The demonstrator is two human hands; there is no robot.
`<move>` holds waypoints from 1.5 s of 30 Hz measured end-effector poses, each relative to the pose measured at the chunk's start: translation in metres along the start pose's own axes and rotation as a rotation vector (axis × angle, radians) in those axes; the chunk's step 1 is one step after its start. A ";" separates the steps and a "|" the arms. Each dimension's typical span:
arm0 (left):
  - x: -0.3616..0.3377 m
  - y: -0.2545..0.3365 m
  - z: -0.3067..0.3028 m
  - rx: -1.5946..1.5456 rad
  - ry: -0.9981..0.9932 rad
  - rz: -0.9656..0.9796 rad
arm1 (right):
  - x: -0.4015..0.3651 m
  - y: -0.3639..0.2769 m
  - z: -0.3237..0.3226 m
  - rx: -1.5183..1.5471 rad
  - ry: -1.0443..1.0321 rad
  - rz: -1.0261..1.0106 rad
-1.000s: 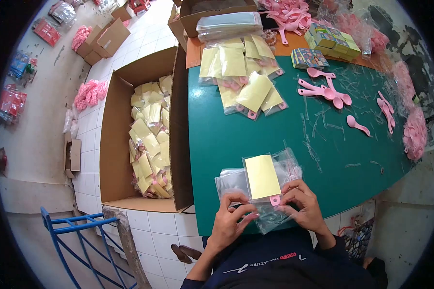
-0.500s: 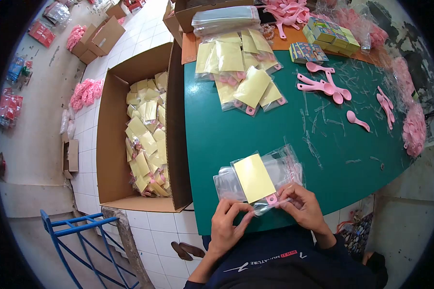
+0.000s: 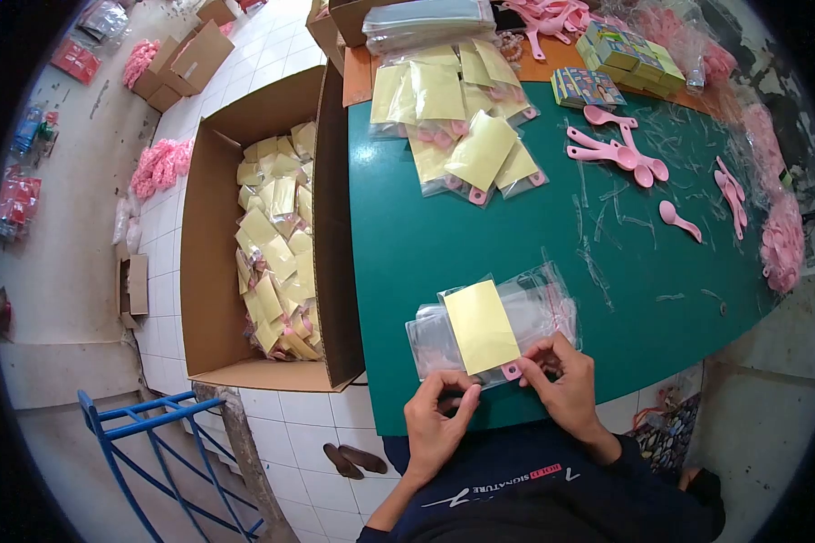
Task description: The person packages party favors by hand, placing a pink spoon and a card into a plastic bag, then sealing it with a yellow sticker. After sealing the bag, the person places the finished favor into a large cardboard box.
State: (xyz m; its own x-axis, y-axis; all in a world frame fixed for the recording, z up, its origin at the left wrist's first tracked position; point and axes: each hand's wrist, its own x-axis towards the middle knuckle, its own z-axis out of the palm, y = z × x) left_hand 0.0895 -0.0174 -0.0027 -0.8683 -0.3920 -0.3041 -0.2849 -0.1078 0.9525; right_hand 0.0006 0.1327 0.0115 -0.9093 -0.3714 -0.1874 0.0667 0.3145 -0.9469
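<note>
A clear plastic bag with a pale yellow card (image 3: pixel 482 326) in it lies on a stack of flat clear bags (image 3: pixel 433 339) near the table's front edge. The pink handle end (image 3: pixel 512 371) of a spoon shows at the card's lower right corner. My left hand (image 3: pixel 437 421) pinches the packed bag's lower edge between thumb and forefinger. On the other side, my right hand (image 3: pixel 563 385) has thumb and fingers closed on the bag's lower right corner, beside the pink handle. The rest of the spoon is hidden by the card.
Packed bags with yellow cards (image 3: pixel 480 152) are piled at the table's back left. Pink spoons (image 3: pixel 616 156), plastic scraps and small card stacks (image 3: pixel 585 88) lie to the right on the green table (image 3: pixel 543 226). A cardboard box (image 3: pixel 335 244) of similar packs stands left.
The bag's bottom flap, sticking out between my hands before, now lies flatter against the pack. Both hands remain at its lower edge. The view has shifted slightly.
</note>
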 end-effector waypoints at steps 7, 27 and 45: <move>-0.003 -0.008 0.004 -0.140 0.051 0.033 | 0.002 0.004 0.000 -0.049 -0.009 -0.054; 0.109 0.079 -0.011 0.641 0.003 0.668 | 0.090 -0.049 -0.075 -0.622 0.114 -0.566; 0.142 0.048 0.028 0.736 -0.557 0.527 | 0.065 0.001 -0.196 -0.866 0.506 -0.387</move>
State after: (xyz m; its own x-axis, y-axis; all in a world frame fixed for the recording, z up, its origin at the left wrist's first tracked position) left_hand -0.0586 -0.0521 -0.0005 -0.9641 0.2656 0.0007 0.1676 0.6061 0.7775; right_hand -0.1392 0.2805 0.0493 -0.8839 -0.2362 0.4035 -0.3950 0.8391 -0.3740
